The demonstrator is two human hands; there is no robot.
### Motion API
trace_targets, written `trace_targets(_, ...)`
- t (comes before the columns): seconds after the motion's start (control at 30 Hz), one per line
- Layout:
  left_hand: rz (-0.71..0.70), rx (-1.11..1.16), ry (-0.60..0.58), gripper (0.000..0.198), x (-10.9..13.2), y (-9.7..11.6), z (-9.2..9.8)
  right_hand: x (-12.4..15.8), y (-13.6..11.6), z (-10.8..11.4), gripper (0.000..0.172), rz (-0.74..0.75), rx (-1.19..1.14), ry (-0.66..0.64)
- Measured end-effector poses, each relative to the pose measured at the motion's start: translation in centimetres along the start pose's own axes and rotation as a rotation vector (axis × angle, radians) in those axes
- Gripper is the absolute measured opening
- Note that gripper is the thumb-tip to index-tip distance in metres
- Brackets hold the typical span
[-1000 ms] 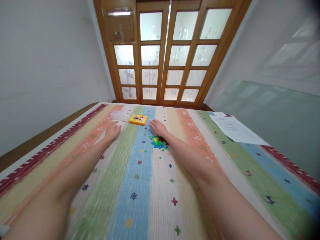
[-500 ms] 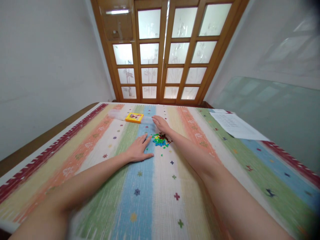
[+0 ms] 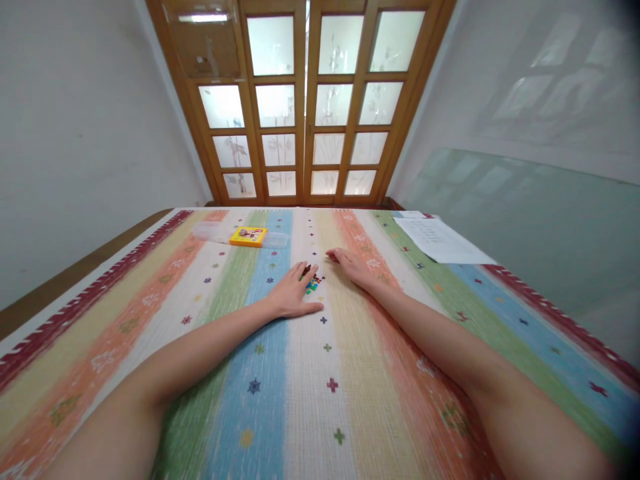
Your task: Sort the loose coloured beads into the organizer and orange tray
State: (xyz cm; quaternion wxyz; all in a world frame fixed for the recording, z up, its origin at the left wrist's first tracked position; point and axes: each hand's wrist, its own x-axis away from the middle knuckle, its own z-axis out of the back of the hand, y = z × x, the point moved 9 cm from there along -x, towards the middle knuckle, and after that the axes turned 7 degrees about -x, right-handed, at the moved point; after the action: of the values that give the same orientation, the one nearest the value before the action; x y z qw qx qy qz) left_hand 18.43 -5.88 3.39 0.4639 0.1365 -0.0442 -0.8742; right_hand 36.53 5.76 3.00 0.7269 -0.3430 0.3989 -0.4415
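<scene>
A small pile of tiny colored pieces (image 3: 313, 287), blue, green, yellow and dark brown, lies on the striped tablecloth (image 3: 305, 373). Palm down, with fingers spread, my left hand (image 3: 293, 295) rests over the pile's left side and hides part of it. To the right of the pile and apart from it is my right hand (image 3: 350, 267), fingers stretched toward the left and nothing visible in them. Beyond both hands lies a yellow box (image 3: 249, 237) with a printed picture on top.
Clear plastic trays or sleeves (image 3: 276, 240) lie at both sides of the yellow box. White printed sheets (image 3: 440, 239) rest at the table's far right. Wooden doors with glass panes (image 3: 327, 140) stand behind the table, with walls on either side.
My left hand has moved right, onto the colored pieces, and now covers part of them. My right hand has drawn away from the pile to the right. The view has shifted slightly.
</scene>
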Motion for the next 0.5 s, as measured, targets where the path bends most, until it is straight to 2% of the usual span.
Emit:
trace_targets(0.1, -0.002, -0.061, 0.032, 0.088, -0.4, 0.8, 0.0, 0.2, 0.0, -0.2, 0.044, -0.001, -0.018, 0.012)
trace_targets(0.23, 0.105, -0.118, 0.101, 0.063, -2.2, 0.0, -0.1, -0.1, 0.2, -0.5, 0.043, -0.013, -0.027, 0.039)
trace_targets(0.37, 0.122, -0.119, 0.139, 0.055, -3.8, -0.3, 0.0, -0.1, 0.6, -0.5, 0.045, -0.032, -0.092, 0.049)
trace_targets(0.5, 0.082, -0.096, 0.130, 0.058, -4.6, 0.7, 0.1, 0.1, 0.6, -0.3, 0.045, -0.053, -0.140, 0.050)
